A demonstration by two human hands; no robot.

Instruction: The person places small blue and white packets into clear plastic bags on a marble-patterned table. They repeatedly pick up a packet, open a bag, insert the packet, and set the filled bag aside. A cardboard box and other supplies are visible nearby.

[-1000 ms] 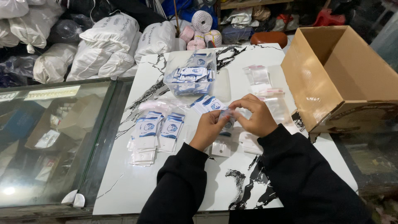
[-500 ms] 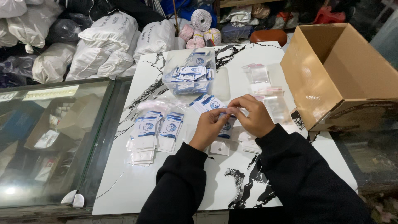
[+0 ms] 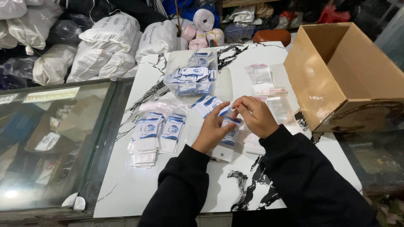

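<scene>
**Small blue-and-white packet held between two hands over a marble table**

The packet, a small flat sleeve with a blue-and-white card inside, sits between both hands, just above the white, black-veined table. Both arms wear black sleeves.

Far to the left of the hands is a glass display case with boxes dimly visible inside. Nearer, just left of the left hand, lie tidy stacks of finished packets, overlapped in rows, probably so they stay sorted and easy to count.

The left hand is closed narrowly around the packet's left edge, thumb on top, steadying it. The right hand pinches the packet's upper end with fingertips bent close together, apparently working at its opening; the grip looks fine and tight because the sleeve is thin. Under the hands lie a few more loose packets.

Beyond the hands, further up the table, a clear bag holds a heap of loose blue-and-white cards, and a small fan of cards lies just ahead of the left hand, within easy reach.

To the right of the right hand lie empty clear sleeves. Further right stands an open cardboard box, tipped with its mouth toward the hands. White sacks are piled behind the table.
</scene>
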